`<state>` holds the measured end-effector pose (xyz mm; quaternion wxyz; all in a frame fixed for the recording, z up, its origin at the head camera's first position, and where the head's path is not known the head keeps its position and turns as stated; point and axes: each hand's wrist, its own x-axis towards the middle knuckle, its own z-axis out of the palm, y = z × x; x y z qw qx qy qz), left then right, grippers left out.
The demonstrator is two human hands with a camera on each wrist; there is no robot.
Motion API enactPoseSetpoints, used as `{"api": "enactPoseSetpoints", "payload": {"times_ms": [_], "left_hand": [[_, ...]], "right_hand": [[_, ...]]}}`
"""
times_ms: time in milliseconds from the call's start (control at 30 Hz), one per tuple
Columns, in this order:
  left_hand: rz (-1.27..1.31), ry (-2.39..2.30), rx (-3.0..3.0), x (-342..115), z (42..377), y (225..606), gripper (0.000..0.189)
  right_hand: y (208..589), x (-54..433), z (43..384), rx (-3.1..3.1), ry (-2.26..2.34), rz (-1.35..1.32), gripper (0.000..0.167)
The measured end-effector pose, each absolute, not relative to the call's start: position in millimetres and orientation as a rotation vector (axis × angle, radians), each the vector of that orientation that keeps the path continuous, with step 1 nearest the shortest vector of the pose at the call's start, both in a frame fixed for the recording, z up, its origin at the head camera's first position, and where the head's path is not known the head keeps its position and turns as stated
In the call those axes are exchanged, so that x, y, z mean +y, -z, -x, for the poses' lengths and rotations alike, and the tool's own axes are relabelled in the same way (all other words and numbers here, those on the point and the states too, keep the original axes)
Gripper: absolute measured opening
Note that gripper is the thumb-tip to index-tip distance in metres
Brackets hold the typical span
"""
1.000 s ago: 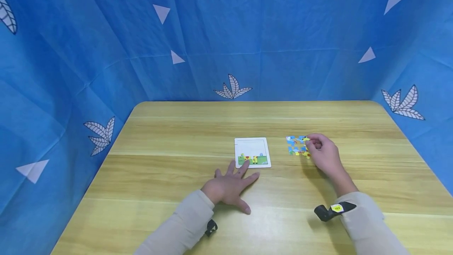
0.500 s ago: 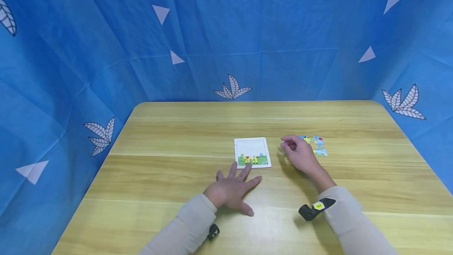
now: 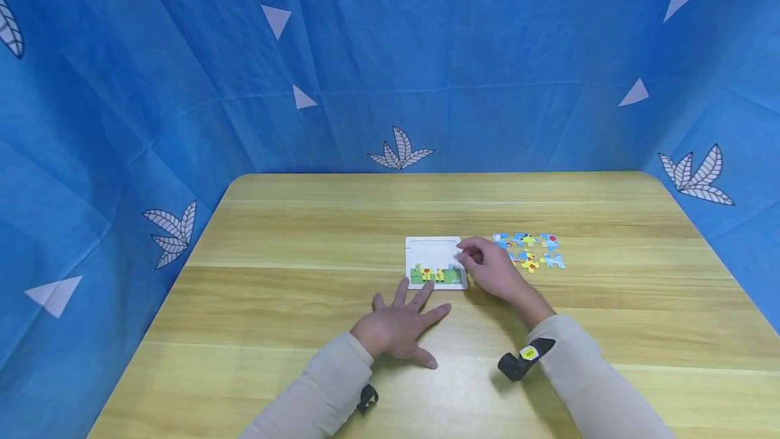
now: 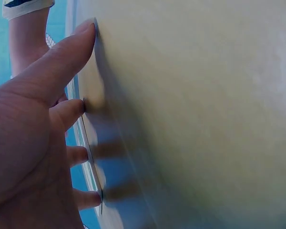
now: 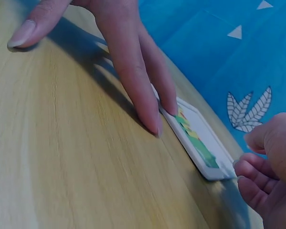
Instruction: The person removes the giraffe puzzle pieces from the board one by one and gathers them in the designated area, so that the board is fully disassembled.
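Observation:
A white square puzzle tray (image 3: 431,251) lies mid-table, its bottom row filled with a green strip (image 5: 200,146) showing yellow legs. My left hand (image 3: 396,330) is spread flat beside it, with two fingertips right at the near rim. In the right wrist view, these straight fingers (image 5: 142,93) reach down to the tray edge. At the tray's right rim, my right hand (image 3: 496,271) pinches a puzzle piece, mostly hidden by the curled fingers. Its thumb and fingers (image 5: 257,176) appear close to the tray's end in the right wrist view.
Several loose blue and yellow puzzle pieces (image 3: 529,263) lie to the right of the tray, partly behind my right hand. The wooden table (image 3: 305,222) ends at a blue curtain (image 3: 341,53). A black wrist camera (image 3: 516,364) sticks out from the right sleeve.
My right hand has moved left from the loose pieces to the tray's right rim, uncovering pieces behind it. My left hand has shifted slightly right and stays spread by the tray.

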<state>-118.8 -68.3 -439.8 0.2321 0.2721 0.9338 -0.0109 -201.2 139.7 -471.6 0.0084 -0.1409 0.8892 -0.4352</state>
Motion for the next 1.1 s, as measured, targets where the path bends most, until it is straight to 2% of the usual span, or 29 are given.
{"api": "enactPoseSetpoints", "payload": {"times_ms": [633,833,1100], "left_hand": [[-0.732,0.009,2.543,-70.9,118.5,441.0,0.090],[-0.728,0.042,2.539,-70.5,119.6,441.1,0.090],[-0.720,0.024,2.530,-69.3,119.4,438.9,0.090]], "right_hand": [[460.7,104.8,214.1,2.697,1.153,0.645,0.023],[456.8,94.3,220.4,2.627,1.081,0.777,0.018],[458.8,86.6,221.8,2.607,0.973,0.824,0.013]]}}
